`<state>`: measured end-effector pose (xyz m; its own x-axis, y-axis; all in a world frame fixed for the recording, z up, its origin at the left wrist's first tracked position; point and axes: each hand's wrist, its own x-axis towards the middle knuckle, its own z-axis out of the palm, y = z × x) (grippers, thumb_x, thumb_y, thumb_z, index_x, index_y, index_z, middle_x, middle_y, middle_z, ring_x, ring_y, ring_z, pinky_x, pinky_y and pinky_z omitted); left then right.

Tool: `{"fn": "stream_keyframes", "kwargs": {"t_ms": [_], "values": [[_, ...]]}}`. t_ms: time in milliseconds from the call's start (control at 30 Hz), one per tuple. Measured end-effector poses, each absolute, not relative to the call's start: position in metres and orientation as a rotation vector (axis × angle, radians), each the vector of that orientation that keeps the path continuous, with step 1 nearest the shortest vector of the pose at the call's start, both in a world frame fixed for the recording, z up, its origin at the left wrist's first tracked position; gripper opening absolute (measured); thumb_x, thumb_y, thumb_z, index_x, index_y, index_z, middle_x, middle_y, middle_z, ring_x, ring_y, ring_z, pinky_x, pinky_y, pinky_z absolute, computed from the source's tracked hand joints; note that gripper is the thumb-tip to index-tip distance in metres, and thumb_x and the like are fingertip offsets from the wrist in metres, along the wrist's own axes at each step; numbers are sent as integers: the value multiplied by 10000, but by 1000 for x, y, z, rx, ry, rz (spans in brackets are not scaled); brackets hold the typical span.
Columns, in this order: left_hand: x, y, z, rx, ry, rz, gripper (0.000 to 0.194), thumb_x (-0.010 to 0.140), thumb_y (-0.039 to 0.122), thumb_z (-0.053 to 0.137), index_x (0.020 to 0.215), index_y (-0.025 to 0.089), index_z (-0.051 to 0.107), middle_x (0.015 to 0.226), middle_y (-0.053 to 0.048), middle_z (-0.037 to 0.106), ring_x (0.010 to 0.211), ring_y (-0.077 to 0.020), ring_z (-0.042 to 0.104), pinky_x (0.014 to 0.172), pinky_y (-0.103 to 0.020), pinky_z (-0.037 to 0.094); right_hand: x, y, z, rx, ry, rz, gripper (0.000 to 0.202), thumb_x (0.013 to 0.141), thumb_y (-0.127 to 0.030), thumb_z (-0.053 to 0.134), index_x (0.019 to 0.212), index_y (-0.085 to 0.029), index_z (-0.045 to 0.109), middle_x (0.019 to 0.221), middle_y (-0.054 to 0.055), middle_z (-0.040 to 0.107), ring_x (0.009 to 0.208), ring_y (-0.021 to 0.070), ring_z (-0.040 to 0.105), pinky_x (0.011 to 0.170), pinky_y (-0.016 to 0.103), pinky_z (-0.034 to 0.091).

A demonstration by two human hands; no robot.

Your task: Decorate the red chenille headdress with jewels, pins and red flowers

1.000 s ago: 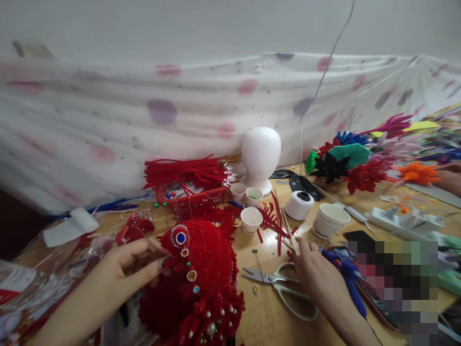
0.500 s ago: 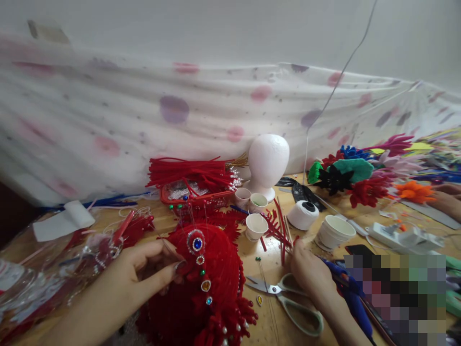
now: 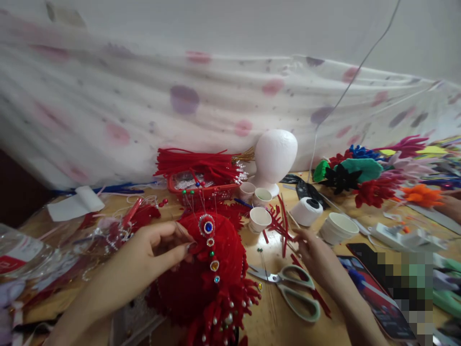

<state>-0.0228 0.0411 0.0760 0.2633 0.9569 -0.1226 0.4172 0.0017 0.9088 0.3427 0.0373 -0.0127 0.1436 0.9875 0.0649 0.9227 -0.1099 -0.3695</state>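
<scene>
A red velvety headdress (image 3: 201,293) stands in front of me, with a column of gems down it and beads along its lower edge. Thin bead-tipped wires rise from its top. My left hand (image 3: 162,252) is closed at the headdress's left side, thumb and fingers pinching its red edge. Over the table to the right, my right hand (image 3: 317,252) has its fingers curled together beside some red fuzzy strips (image 3: 285,230); what lies between the fingertips is hidden. Scissors (image 3: 288,288) with pale green handles lie between the headdress and my right hand. A small yellow gem (image 3: 260,286) is near them.
Behind are a white foam head (image 3: 275,156), a red basket (image 3: 180,192) under red stems, paper cups (image 3: 260,221) and a thread spool (image 3: 307,211). A phone (image 3: 382,293), power strip (image 3: 403,235) and colourful fuzzy flowers (image 3: 374,192) lie right. Another person's hand (image 3: 452,204) shows there.
My view has shifted, so most things sit further right and slightly higher. My right hand has drawn back a little from the scissors' handles; my left hand stays at the headdress's side.
</scene>
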Motion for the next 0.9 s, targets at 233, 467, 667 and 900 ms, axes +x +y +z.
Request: {"fn": "stream_keyframes", "kwargs": {"t_ms": [233, 467, 667, 900], "values": [[-23, 42, 77, 1587, 1365, 705, 242, 705, 362, 620, 859, 190, 693, 773, 1, 743, 634, -122, 619, 572, -205, 475, 361, -22, 1, -2069, -1611, 437, 416, 893, -448, 451, 1125, -171, 658, 731, 65, 734, 638, 213, 690, 621, 281, 519], [-26, 43, 75, 1555, 1414, 683, 262, 667, 391, 631, 832, 196, 691, 771, -18, 753, 713, -175, 669, 623, -250, 521, 359, -32, -36, -2613, -1690, 397, 380, 951, -166, 376, 1253, -110, 600, 799, 131, 761, 789, 254, 740, 636, 273, 461], [-27, 44, 70, 1567, 1426, 658, 272, 692, 403, 650, 872, 202, 680, 794, -18, 758, 756, -198, 688, 686, -288, 541, 353, -18, -37, -2694, -1710, 349, 290, 935, -75, 395, 1093, -59, 637, 837, 190, 753, 778, 267, 744, 616, 280, 432], [-27, 43, 71, 1487, 1431, 691, 323, 671, 390, 672, 930, 197, 674, 851, -27, 766, 836, -209, 708, 728, -289, 553, 353, -17, -43, -2726, -1753, 223, 242, 895, 14, 401, 948, -58, 626, 801, 198, 733, 750, 259, 748, 578, 277, 434]]}}
